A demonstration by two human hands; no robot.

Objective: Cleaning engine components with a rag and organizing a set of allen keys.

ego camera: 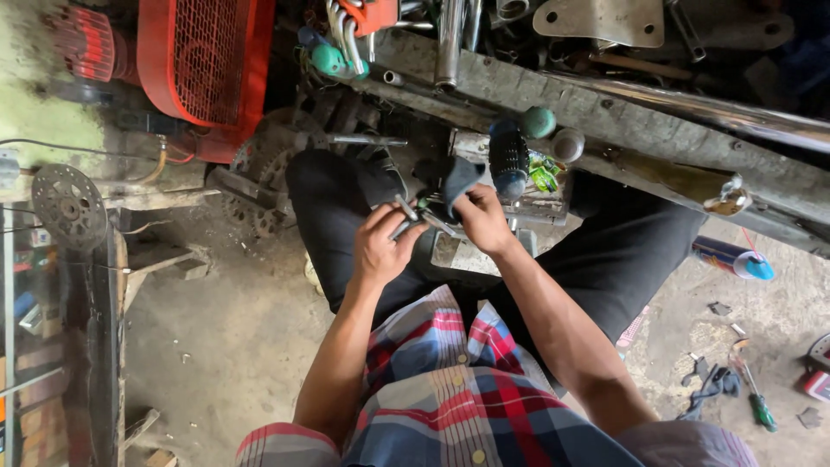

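Metal rods [406, 216] sit in my left hand [380, 246], grip pinched on them, held over my lap btw my knees. Right hand [482, 220] has its grip closed on a dark rag [456, 180], w/ the rag's lower edge right beside the rod tips. Black ribbed handle [508, 158] stands just behind the rag on the desk [622, 121]. Red compressor [203, 60] sits far left; a sprocket [69, 206] lies left of my leg. Green screwdriver [761, 408] lies on the floor [225, 346], well to the right.
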